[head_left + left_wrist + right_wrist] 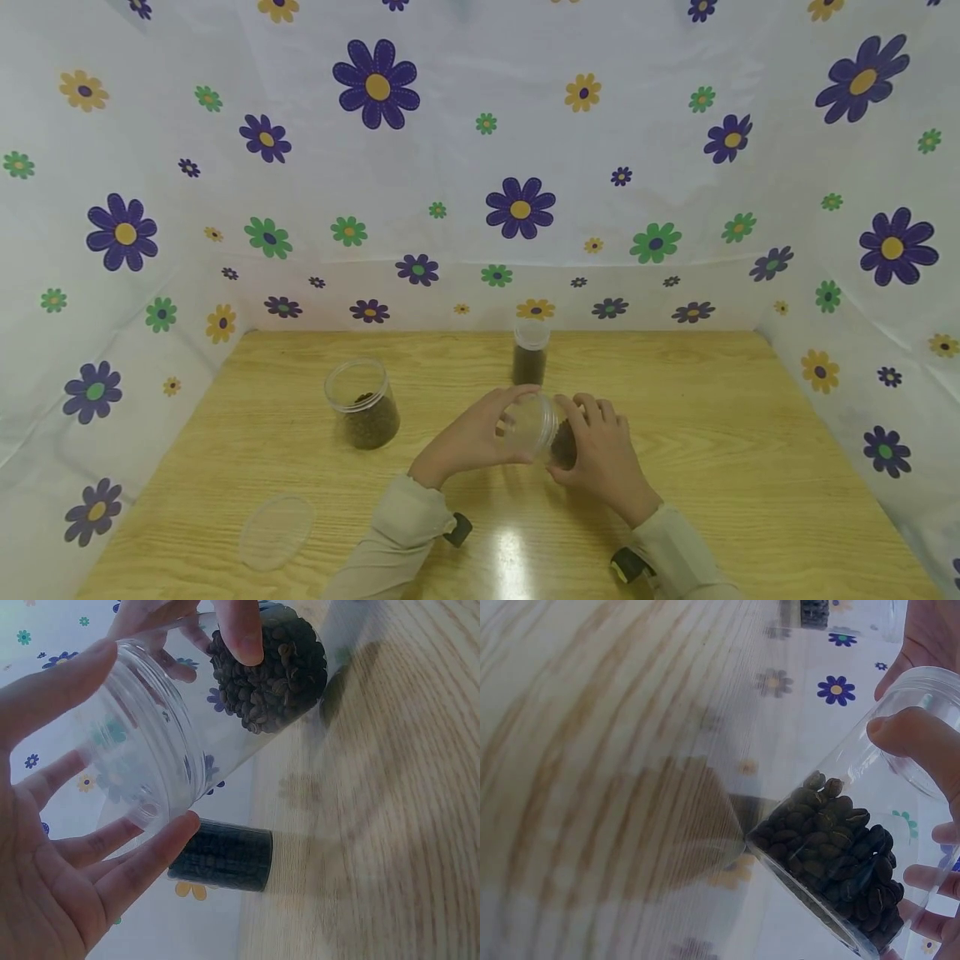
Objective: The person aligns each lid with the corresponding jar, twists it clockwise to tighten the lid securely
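On the table (735, 417), a left jar (349, 387) is standing, holding beans (372, 423), a disc (276, 532) lying before it. A rear jar (529, 360) is standing behind the left hand (476, 435) and right hand (606, 454), which are holding a third jar (534, 423) between them, more beans (831, 862) lying in its right end.

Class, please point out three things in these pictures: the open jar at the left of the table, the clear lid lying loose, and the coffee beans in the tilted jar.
Open jar (366, 410): head view, front wall.
Clear lid (276, 533): head view, middle of its face.
Coffee beans (832, 862): right wrist view, middle of the heap.
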A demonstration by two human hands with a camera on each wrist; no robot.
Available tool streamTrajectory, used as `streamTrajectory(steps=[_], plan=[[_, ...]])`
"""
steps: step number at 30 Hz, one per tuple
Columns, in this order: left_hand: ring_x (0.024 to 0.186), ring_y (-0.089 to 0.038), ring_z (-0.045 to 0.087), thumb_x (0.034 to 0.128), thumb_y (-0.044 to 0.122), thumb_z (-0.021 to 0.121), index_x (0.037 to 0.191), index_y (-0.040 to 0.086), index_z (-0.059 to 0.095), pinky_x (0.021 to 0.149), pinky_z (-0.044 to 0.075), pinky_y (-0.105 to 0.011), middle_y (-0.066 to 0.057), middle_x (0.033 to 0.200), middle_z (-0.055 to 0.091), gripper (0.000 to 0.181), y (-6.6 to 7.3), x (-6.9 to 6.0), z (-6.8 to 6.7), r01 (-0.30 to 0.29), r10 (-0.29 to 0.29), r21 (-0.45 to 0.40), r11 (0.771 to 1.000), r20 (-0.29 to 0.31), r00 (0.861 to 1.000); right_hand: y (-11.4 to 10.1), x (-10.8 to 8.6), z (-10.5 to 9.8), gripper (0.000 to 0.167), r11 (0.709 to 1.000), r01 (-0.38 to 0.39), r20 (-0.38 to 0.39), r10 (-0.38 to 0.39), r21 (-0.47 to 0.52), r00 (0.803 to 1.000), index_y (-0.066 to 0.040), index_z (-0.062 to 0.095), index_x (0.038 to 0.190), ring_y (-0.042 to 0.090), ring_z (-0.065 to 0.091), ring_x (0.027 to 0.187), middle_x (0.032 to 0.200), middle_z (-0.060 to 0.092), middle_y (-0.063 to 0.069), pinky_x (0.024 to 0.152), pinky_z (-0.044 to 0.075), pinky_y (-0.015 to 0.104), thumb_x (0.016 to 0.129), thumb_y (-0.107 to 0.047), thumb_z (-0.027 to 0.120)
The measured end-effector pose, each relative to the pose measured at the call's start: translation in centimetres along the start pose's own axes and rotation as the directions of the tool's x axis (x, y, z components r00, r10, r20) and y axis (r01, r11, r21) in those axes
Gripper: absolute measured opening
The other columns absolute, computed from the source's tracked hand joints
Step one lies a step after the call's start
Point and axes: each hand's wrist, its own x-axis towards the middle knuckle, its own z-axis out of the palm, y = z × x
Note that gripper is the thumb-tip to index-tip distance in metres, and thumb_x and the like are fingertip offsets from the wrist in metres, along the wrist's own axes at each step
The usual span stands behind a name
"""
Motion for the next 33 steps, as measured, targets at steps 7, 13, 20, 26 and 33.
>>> streamTrajectory(steps=[7, 13, 20, 26, 33], plan=[[0.116, -0.03, 0.054, 0.0718, 0.02, 0.082, 0.143, 0.034, 0.032, 0.09, 0.052, -0.036, -0.012, 0.139, 0.042, 0.088, 0.11, -0.03, 0.0, -0.049, 0.049, 0.014, 0.999, -0.001, 0.999, 0.05, -0.04, -0.07, 0.094, 1.0, 0.008, -0.005, -0.008, -0.002, 1.0, -0.014, 0.048, 0.129, 0.032, 0.051, 0.101, 0.115, 0.053, 0.01, 0.069, 0.048, 0.049, 0.05, -0.045, 0.088], [0.115, -0.028, 0.055, 0.0708, 0.019, 0.083, 0.142, 0.034, 0.034, 0.089, 0.052, -0.034, -0.008, 0.14, 0.043, 0.088, 0.37, -0.05, 0.07, -0.041, 0.042, 0.037, 0.998, -0.013, 0.999, 0.09, -0.04, -0.06, 0.094, 1.0, 0.015, -0.009, -0.015, -0.005, 1.0, -0.014, 0.048, 0.129, 0.032, 0.051, 0.101, 0.115, 0.053, 0.01, 0.07, 0.048, 0.048, 0.049, -0.045, 0.088], [0.109, -0.026, 0.06, 0.0713, 0.035, 0.081, 0.141, 0.035, 0.036, 0.084, 0.053, -0.033, -0.005, 0.138, 0.049, 0.083, 0.58, 0.09, 0.23, 0.051, -0.05, 0.022, 0.998, -0.047, 0.998, 0.13, -0.05, 0.09, 0.095, 1.0, 0.023, -0.017, -0.023, -0.012, 1.0, -0.014, 0.048, 0.129, 0.031, 0.051, 0.1, 0.114, 0.052, 0.01, 0.068, 0.048, 0.048, 0.049, -0.046, 0.088], [0.098, -0.022, 0.063, 0.0716, 0.05, 0.076, 0.141, 0.032, 0.036, 0.076, 0.053, -0.031, -0.007, 0.129, 0.056, 0.082, 0.42, 0.19, 0.48, 0.092, -0.086, 0.072, 0.993, -0.078, 0.993, 0.08, -0.09, 0.18, 0.095, 1.0, 0.026, -0.018, -0.026, -0.018, 0.999, -0.014, 0.048, 0.129, 0.032, 0.052, 0.1, 0.113, 0.052, 0.01, 0.068, 0.048, 0.048, 0.05, -0.046, 0.088], [0.083, -0.014, 0.06, 0.0706, 0.058, 0.073, 0.141, 0.034, 0.034, 0.066, 0.05, -0.028, -0.007, 0.123, 0.059, 0.084, 0.68, 0.06, 0.51, 0.187, -0.18, 0.086, 0.979, -0.082, 0.98, 0.07, -0.05, 0.25, 0.097, 0.999, 0.025, -0.035, -0.026, -0.021, 0.999, -0.014, 0.047, 0.128, 0.033, 0.052, 0.1, 0.112, 0.053, 0.011, 0.066, 0.048, 0.048, 0.047, -0.047, 0.088]])
